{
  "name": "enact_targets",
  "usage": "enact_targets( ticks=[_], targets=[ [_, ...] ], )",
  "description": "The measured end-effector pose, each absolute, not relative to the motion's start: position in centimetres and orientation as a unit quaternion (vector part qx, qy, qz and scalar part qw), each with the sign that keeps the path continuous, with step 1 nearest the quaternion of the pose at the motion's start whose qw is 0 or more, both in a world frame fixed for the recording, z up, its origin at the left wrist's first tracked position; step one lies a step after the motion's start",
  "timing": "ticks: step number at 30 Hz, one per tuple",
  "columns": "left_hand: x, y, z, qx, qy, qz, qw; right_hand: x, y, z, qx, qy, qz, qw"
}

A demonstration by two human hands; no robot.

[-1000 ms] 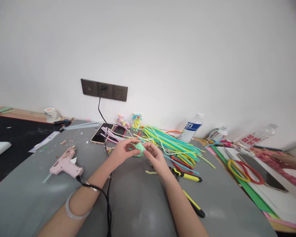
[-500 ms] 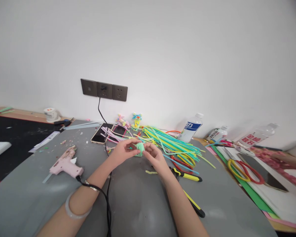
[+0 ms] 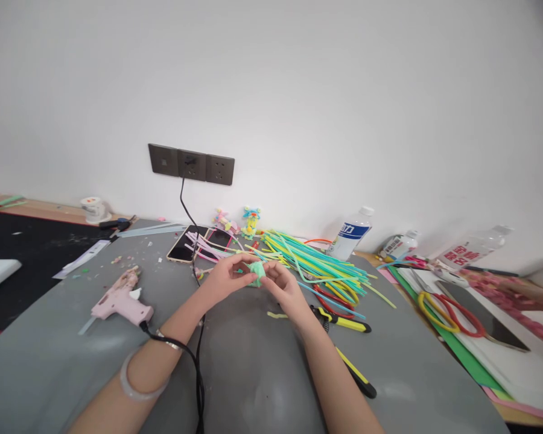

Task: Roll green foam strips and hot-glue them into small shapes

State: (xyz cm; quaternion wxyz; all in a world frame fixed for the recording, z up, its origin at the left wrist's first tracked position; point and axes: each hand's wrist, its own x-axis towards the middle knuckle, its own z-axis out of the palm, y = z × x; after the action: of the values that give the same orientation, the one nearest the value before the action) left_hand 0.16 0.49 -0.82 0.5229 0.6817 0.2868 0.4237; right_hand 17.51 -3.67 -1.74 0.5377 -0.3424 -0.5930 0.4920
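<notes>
Both my hands meet over the grey mat, pinching a small green pipe-cleaner piece between them. My left hand grips its left side with thumb and fingers closed. My right hand holds its right side, fingers curled. A pile of green, yellow and blue pipe cleaners lies just behind and to the right of my hands. A short yellow scrap lies on the mat below my right hand.
A pink glue gun rests at the left, its black cord running under my left arm. Two phones, yellow-handled cutters, red-and-yellow scissors, bottles and another person's arm lie to the right.
My hands have shifted very slightly on the green piece, turning it a little. Everything else stays where it was.
</notes>
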Motion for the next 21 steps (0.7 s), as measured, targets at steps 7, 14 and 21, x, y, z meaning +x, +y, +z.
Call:
enact_targets(
  ticks=[7, 14, 21],
  targets=[
    [0.05, 0.85, -0.92, 0.666, 0.29, 0.435, 0.532, 17.78, -3.32, -2.58, -0.361, -0.606, 0.424, 0.568],
    [-0.01, 0.97, -1.11, 0.65, 0.263, 0.449, 0.554, 17.81, -3.4, -2.33, -0.34, -0.582, 0.447, 0.589],
    [0.17, 0.55, -0.65, 0.643, 0.262, 0.454, 0.558, 17.63, -3.32, -2.3, -0.338, -0.579, 0.432, 0.603]
  ],
)
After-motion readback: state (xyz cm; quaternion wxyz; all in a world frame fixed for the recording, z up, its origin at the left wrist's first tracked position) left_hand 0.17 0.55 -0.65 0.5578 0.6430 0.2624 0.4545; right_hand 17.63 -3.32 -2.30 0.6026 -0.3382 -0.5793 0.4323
